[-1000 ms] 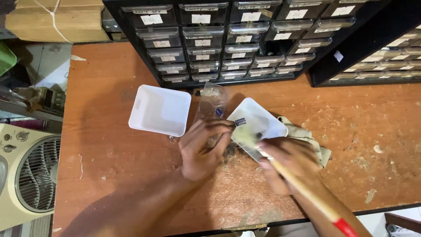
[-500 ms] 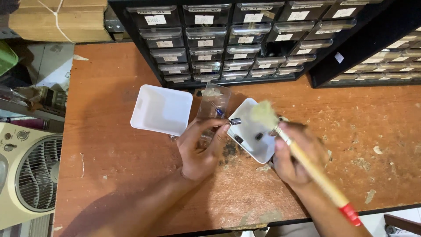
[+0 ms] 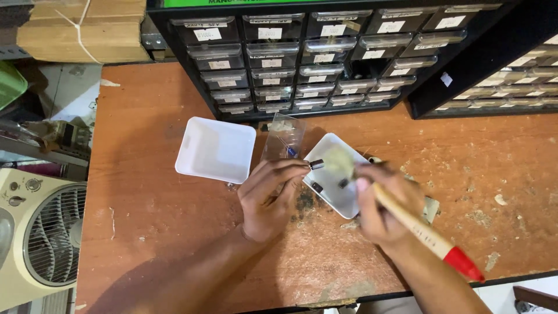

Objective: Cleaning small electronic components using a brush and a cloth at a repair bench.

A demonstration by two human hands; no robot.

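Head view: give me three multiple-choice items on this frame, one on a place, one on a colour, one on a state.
1. Where is the empty white tray relative to the left hand?
A. up and to the left of it
B. under it
C. on top of the drawer cabinet

2. What colour is the tip of the brush handle in the right hand?
A. blue
B. red
C. green

3. What is the left hand doing?
A. lying flat and open on the table
B. gripping the fan
C. pinching a small dark part over the second white tray

Answers: 1 A, the tray lies apart on the wooden table, beyond and left of the fingers. 2 B, the wooden handle ends in red. 3 C, the fingertips close on the part at the tray's edge.
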